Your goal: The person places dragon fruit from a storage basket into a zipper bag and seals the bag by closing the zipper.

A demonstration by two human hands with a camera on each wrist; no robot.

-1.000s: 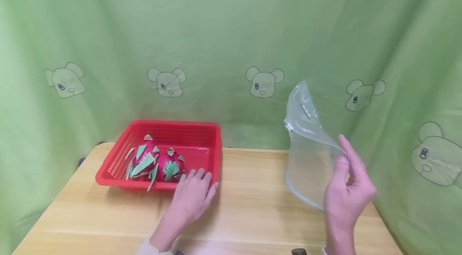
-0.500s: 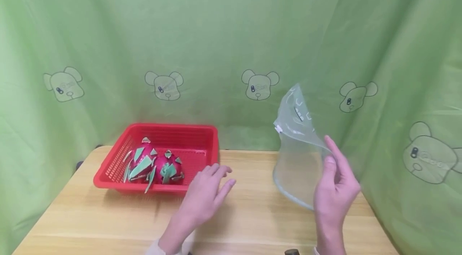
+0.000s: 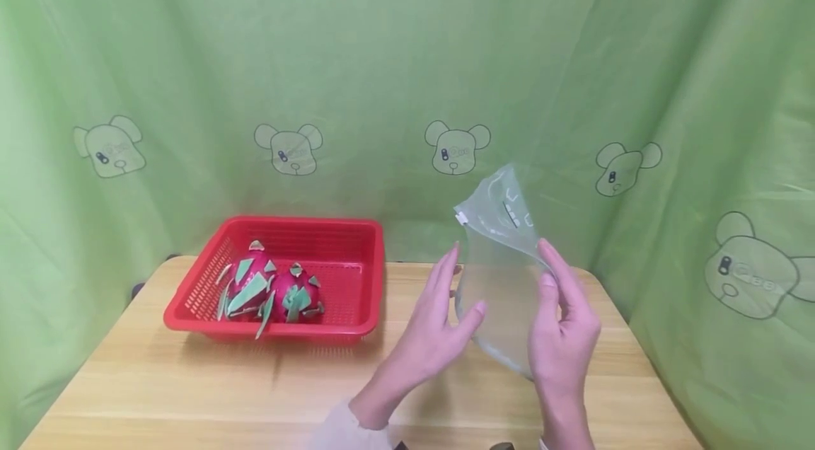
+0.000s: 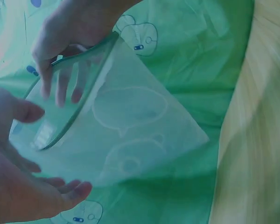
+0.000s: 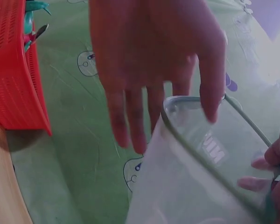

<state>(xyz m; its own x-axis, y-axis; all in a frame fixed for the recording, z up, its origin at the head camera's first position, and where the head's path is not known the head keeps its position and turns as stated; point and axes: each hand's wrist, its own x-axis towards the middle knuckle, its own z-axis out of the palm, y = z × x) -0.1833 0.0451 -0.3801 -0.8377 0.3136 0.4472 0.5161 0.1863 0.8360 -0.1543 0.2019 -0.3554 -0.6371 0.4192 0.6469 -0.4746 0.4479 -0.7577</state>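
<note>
A clear zip bag (image 3: 503, 273) is held upright above the wooden table (image 3: 191, 379), right of centre. My right hand (image 3: 557, 287) pinches its right edge near the top, thumb in front and fingers behind. My left hand (image 3: 455, 294) is at the bag's left edge with straight fingers, the thumb touching the plastic. In the left wrist view the bag (image 4: 116, 130) lies between both hands with its mouth partly open. The right wrist view shows the left hand (image 5: 154, 56) with its thumb at the bag's rim (image 5: 196, 140). Two pink dragon fruits (image 3: 251, 287) (image 3: 296, 298) lie in a red basket (image 3: 356, 252).
The red basket stands on the table's back left, also seen in the right wrist view as a red basket (image 5: 14, 84). A green curtain with bear prints (image 3: 407, 68) hangs closely behind and on both sides. Bare wood lies in front of the basket and under the hands.
My left hand left the basket's front rim and moved right to the bag. My right hand brought the bag left and a little lower, towards the centre.
</note>
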